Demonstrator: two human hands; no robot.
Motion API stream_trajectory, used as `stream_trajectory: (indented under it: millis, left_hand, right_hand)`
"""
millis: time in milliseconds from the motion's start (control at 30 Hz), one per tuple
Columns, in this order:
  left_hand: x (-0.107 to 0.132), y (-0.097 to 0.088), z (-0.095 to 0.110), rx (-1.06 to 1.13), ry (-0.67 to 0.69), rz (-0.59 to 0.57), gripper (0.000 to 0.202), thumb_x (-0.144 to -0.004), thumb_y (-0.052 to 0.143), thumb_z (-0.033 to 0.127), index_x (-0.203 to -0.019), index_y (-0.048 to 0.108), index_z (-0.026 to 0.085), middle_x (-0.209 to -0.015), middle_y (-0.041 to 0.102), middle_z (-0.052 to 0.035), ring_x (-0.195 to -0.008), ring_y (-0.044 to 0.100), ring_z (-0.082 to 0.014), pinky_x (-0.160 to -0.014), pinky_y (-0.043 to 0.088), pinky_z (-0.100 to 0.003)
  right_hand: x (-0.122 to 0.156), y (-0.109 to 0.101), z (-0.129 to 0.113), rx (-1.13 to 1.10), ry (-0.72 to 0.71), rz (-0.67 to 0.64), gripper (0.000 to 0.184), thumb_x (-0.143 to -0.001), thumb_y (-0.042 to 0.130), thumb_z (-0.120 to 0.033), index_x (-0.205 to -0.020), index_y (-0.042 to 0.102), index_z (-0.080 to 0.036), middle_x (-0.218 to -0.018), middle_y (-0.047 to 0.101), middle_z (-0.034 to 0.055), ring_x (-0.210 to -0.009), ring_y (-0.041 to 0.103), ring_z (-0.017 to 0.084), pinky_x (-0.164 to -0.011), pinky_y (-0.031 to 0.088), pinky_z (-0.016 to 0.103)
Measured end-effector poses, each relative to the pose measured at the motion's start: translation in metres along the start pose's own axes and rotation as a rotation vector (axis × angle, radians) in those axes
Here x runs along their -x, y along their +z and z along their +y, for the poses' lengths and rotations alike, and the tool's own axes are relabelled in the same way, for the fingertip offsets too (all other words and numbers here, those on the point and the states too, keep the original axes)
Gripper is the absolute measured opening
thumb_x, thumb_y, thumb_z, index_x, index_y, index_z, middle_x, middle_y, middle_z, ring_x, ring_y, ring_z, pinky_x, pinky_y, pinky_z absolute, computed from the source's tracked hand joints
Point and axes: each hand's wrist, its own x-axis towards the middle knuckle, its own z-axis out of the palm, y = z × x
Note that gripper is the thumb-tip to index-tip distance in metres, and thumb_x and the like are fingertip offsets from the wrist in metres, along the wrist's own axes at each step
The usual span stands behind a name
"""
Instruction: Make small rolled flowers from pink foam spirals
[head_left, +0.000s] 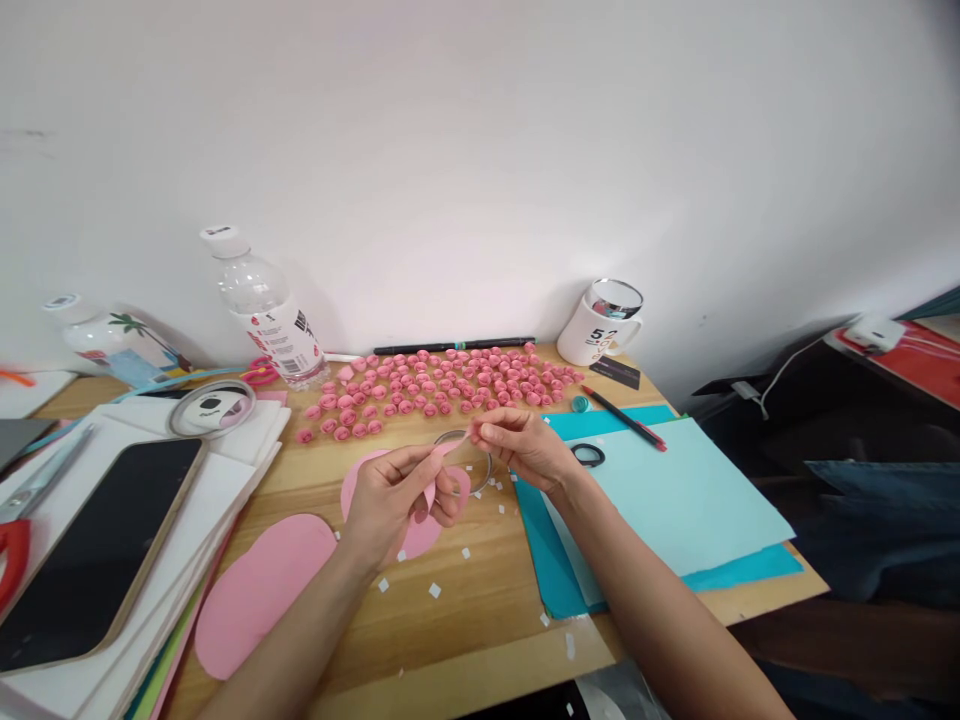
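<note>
Between my two hands stretches a curled pink paper strip [459, 486]. My left hand [397, 500] is closed on its looped part, with thumb and fingers pinching it. The fingertips of my right hand [521, 445] pinch the strip's other end, where a small roll seems to show, partly covered by the fingers. Beneath my left hand lie pink paper circles [358, 485]. A roll of clear tape [484, 475] is partly hidden behind my hands. Beyond them, many small rolled pink paper roses [442, 385] are spread over the wooden table [420, 640].
At left are pink paper discs [262, 590], a phone [105, 550] on stacked paper, scissors [22, 520] and a bottle [262, 310]. On the right lie blue paper sheets [675, 500], a pen [626, 418] and a black ring [588, 455]. A mug [596, 325] stands by the wall.
</note>
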Motion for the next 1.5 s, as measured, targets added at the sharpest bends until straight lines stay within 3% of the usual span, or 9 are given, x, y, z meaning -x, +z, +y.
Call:
stream_trajectory:
  millis: [167,533,800,1100,1367,1500]
  left_hand:
    - [-0.0002,-0.0011,0.0005,-0.026,0.021,-0.01,0.021,-0.075,0.061,0.033,-0.068,0.063,0.013,-0.052,0.061,-0.0009,-0.042,0.056,-0.0111,-0.045,0.042,-0.024]
    - [0.001,0.0017,0.001,-0.04,0.018,0.004,0.022,-0.072,0.064,0.034,-0.078,0.065,0.013,-0.055,0.062,-0.0009,-0.042,0.056,-0.0105,-0.044,0.045,-0.024]
    - [-0.0005,-0.0002,-0.0001,-0.062,0.04,0.034,0.027,-0.071,0.064,0.039,-0.081,0.066,0.014,-0.054,0.063,-0.0015,-0.042,0.055,-0.0108,-0.044,0.046,-0.025]
    - [0.0002,0.0013,-0.003,-0.05,0.04,0.018,0.025,-0.07,0.065,0.036,-0.08,0.067,0.013,-0.055,0.064,-0.002,-0.043,0.058,-0.0119,-0.046,0.047,-0.026]
    - [-0.0003,-0.0008,-0.0013,-0.017,0.041,0.008,0.022,-0.072,0.064,0.034,-0.077,0.066,0.013,-0.056,0.063,-0.0016,-0.042,0.056,-0.0107,-0.045,0.046,-0.025]
    - [-0.0004,-0.0006,-0.0018,-0.001,0.045,-0.016,0.018,-0.075,0.062,0.031,-0.074,0.066,0.013,-0.054,0.061,-0.0002,-0.044,0.057,-0.0113,-0.046,0.045,-0.024]
  right_hand:
    - [0.0012,0.0009,-0.0029,0.0,0.027,-0.013,0.02,-0.057,0.078,-0.023,-0.076,0.071,-0.019,-0.08,0.071,0.0023,-0.076,0.065,0.012,-0.077,0.05,0.024]
    - [-0.0011,-0.0006,0.0014,0.038,-0.014,-0.012,0.015,-0.055,0.079,-0.023,-0.064,0.068,-0.018,-0.06,0.065,-0.002,-0.053,0.055,0.006,-0.055,0.046,0.02]
    - [0.0002,0.0023,-0.0004,0.003,0.017,-0.01,0.019,-0.057,0.078,-0.024,-0.075,0.072,-0.02,-0.082,0.071,0.0021,-0.075,0.063,0.012,-0.076,0.049,0.025]
    - [-0.0015,-0.0011,0.0025,0.035,-0.004,-0.022,0.015,-0.055,0.079,-0.022,-0.064,0.068,-0.017,-0.06,0.064,-0.0024,-0.052,0.055,0.006,-0.055,0.045,0.019]
    - [0.0,0.0011,-0.0004,0.001,0.017,-0.03,0.018,-0.059,0.077,-0.022,-0.076,0.071,-0.017,-0.078,0.07,0.0017,-0.07,0.063,0.009,-0.069,0.049,0.019]
    - [-0.0011,-0.0013,0.0011,0.006,-0.01,-0.047,0.015,-0.059,0.077,-0.019,-0.072,0.069,-0.017,-0.072,0.069,0.0003,-0.061,0.06,0.007,-0.06,0.048,0.017]
